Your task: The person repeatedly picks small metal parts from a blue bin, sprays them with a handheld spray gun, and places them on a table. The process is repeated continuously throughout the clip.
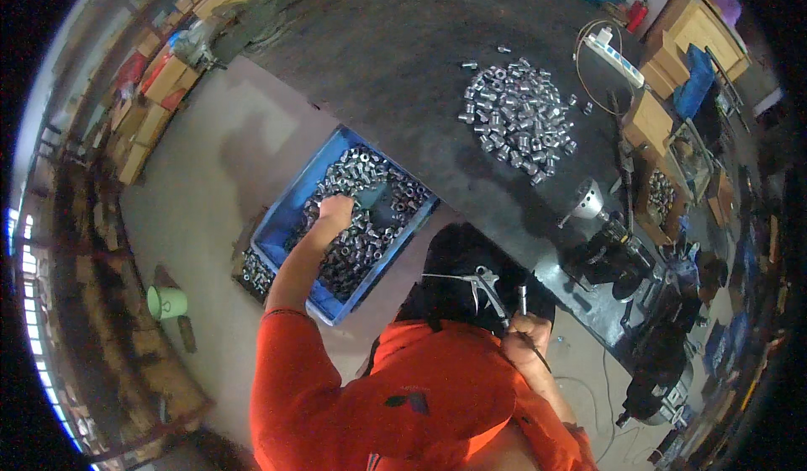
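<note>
My left hand (pixel 336 211) reaches down into a blue plastic bin (pixel 277 234) full of shiny metal fittings (pixel 356 168). Its fingers are curled closed among the pieces, and what they hold, if anything, is hidden. Low in front of my body, my right hand (pixel 530 338) is wrapped round an air blow gun (pixel 487 290) with a thin nozzle pointing left. From the top of that same hand sticks up a slim metal cylinder (pixel 523 300); whether it belongs to the gun I cannot tell.
A dark workbench (pixel 370 59) bears a heap of metal fittings (pixel 521 118). To its right are a power strip (pixel 615 60), cardboard boxes (pixel 647 122) and a bench machine (pixel 609 256). On the floor at left stands a green bucket (pixel 166 302). Beside the bin sits another container of small parts (pixel 256 271).
</note>
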The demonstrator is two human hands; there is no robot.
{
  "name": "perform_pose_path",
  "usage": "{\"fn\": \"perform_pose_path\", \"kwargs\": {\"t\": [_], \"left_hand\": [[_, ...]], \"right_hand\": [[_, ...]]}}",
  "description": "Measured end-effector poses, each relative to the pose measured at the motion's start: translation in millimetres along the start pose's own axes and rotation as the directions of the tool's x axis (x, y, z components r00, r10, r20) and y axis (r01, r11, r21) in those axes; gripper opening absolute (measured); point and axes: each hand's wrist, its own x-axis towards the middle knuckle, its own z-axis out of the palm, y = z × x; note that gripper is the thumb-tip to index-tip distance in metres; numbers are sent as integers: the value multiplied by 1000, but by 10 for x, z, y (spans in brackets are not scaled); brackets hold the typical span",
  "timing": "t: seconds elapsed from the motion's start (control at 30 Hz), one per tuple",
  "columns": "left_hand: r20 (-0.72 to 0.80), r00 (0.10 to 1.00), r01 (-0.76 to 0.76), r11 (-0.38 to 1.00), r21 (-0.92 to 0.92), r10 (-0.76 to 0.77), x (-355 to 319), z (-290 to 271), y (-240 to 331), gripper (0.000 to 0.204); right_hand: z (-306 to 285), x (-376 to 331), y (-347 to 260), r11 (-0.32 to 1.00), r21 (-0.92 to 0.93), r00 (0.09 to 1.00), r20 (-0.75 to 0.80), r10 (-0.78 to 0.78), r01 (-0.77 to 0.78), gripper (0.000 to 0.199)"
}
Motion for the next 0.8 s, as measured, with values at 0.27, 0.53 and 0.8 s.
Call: {"fn": "perform_pose_path", "kwargs": {"t": [0.27,0.53,0.8], "left_hand": [[-66,995,2,660,-752,-78,-252,-401,180,34],[-41,831,285,-489,-825,554,-1395,-1296,1461,33],[-74,755,425,-573,-701,651,-1563,-1268,1844,48]], "right_hand": [[-38,-15,8,997,17,995,68,71,-72,11],[-14,353,-277,972,229,942,310,-131,60,17],[-64,291,-250,970,241,940,334,-66,-18,14]]}}
